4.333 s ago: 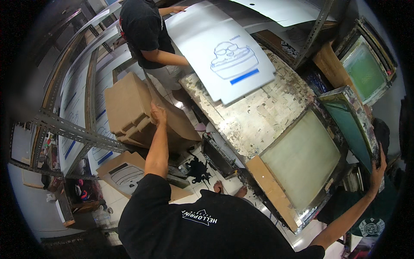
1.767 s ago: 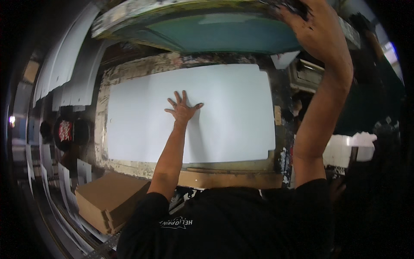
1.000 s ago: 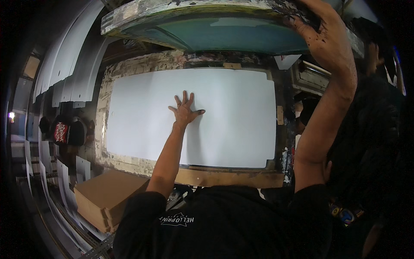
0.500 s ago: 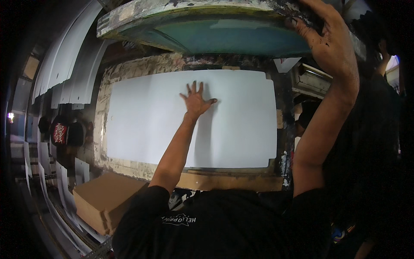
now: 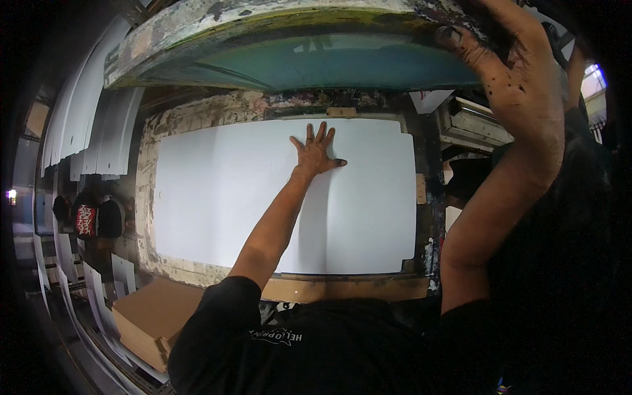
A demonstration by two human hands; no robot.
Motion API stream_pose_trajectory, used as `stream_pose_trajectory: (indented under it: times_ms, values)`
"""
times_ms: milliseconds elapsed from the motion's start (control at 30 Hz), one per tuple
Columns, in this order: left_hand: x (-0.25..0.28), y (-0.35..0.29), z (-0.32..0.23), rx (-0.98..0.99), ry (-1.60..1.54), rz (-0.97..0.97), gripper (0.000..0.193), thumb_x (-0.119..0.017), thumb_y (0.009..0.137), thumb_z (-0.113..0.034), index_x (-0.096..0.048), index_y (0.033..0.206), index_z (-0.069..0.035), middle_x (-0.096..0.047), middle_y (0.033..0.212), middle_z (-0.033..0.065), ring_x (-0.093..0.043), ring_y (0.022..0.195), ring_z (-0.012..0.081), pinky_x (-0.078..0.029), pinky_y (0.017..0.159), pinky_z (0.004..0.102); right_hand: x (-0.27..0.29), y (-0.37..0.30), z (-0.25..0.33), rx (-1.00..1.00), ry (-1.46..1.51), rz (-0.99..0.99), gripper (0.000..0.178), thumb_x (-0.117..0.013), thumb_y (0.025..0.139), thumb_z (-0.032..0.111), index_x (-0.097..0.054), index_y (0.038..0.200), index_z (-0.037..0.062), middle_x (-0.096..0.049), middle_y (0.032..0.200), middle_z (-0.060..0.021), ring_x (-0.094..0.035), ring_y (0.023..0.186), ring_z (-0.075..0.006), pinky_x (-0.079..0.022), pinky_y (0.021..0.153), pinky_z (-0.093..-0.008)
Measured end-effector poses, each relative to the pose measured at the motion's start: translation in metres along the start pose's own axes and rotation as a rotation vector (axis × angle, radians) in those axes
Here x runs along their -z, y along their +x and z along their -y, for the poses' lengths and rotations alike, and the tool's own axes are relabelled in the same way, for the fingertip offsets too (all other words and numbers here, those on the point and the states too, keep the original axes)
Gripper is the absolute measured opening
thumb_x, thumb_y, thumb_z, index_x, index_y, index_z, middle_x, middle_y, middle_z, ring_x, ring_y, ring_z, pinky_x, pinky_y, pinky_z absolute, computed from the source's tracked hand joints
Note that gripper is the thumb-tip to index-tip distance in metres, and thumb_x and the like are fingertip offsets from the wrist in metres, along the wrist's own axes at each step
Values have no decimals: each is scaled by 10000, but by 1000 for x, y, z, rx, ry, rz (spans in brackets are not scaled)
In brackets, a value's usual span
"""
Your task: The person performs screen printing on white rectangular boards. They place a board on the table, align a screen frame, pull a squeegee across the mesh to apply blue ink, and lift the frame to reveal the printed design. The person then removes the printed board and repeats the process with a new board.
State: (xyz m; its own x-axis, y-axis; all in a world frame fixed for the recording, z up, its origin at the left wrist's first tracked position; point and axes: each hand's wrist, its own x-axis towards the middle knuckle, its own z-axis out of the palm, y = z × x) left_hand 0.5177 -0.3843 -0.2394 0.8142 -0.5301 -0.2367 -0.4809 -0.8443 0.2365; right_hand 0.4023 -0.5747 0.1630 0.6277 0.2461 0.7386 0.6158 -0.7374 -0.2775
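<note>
- One white sheet (image 5: 230, 197) lying flat over most of the desk (image 5: 197, 110), right edge just beside a tan tab (image 5: 421, 189), near edge alongside a tan strip (image 5: 349, 288).
- Left grip (image 5: 315, 157) spread wide, palm down on the sheet toward the desk's far edge.
- Right grip (image 5: 517, 82) clasping the raised, tilted screen frame (image 5: 283, 66) above that edge; thumb visible, fingertips not.
- Best done, probably, by pressing evenly, lining edges up with the tab, holding the frame well clear.
- Desk surface worn, patchy and stained along left and far edges.
- Off near-left corner, cardboard stack (image 5: 158, 313); beyond left edge, another person (image 5: 99, 217) and hanging white sheets (image 5: 92, 125); past right edge, deep shadow.
</note>
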Motion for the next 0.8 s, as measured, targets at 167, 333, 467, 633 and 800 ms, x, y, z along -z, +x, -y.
stream_pose_trajectory:
  times_ms: [167,333,467,633,800]
  values:
    - [20,30,-18,44,144,95,1052,-737,729,-634,-277,1576,-212,-147,1668,47,-125,1521,373,-108,1113,766,-4,3,-23,101,116,-51,518,-614,754,-173,-581,1266,-106,-630,1232,-275,-666,1096,-275,-550,948,-341]
    - [6,70,-38,-317,7,-185,892,-691,837,-537,-300,1567,-206,-223,1648,32,-161,1518,340,-114,1179,664,-5,11,-8,-45,129,-80,537,-604,738,-155,-578,1272,-111,-654,1183,-281,-689,1039,-273,-556,935,-347]
    - [37,85,-46,-363,191,-11,837,-564,904,-619,-253,1579,-234,-230,1648,-18,-133,1530,305,-47,1174,682,0,21,23,-315,-205,42,523,-626,753,-97,-580,1274,-122,-674,1132,-274,-699,1001,-260,-564,899,-335]
    - [32,74,-31,-178,212,14,807,-506,915,-669,-283,1568,-250,-273,1631,-15,-129,1532,291,-26,1165,689,2,8,-13,0,23,11,485,-642,781,-69,-588,1259,-128,-685,1093,-260,-701,997,-261,-571,906,-347]
    - [-10,39,-20,-121,53,-326,841,-595,880,-632,-336,1551,-196,-305,1611,66,-145,1525,313,-92,1166,674,-9,5,-25,163,56,-98,491,-641,778,-118,-572,1264,-121,-655,1156,-278,-684,1055,-276,-565,937,-354]
